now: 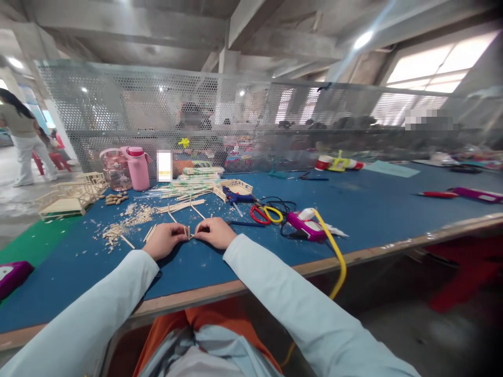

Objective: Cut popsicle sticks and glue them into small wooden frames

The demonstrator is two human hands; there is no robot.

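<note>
My left hand [167, 241] rests low over the blue table mat [173, 275], thumb and fingers pinched on a short thin wooden stick [188, 231]. Close beside it, my right hand [216, 233] is also closed in a pinch, its fingertips on the small wooden pieces between the hands. How those pieces join is too small to make out. Just beyond lie loose wooden sticks [183, 206]. Past my right hand are a blue glue gun [239, 196], leaning by a small wooden stick frame [240, 186], and red-and-yellow-handled scissors [261, 214].
Crumbled shell bits [131, 220] and peanuts [117, 198] lie left, near a built stick model [65, 203]. A pink bottle [140, 172] stands behind. To the right, a purple power strip [308, 226] has a yellow cord [334, 246] over the table edge. A perforated metal screen [149, 110] runs behind.
</note>
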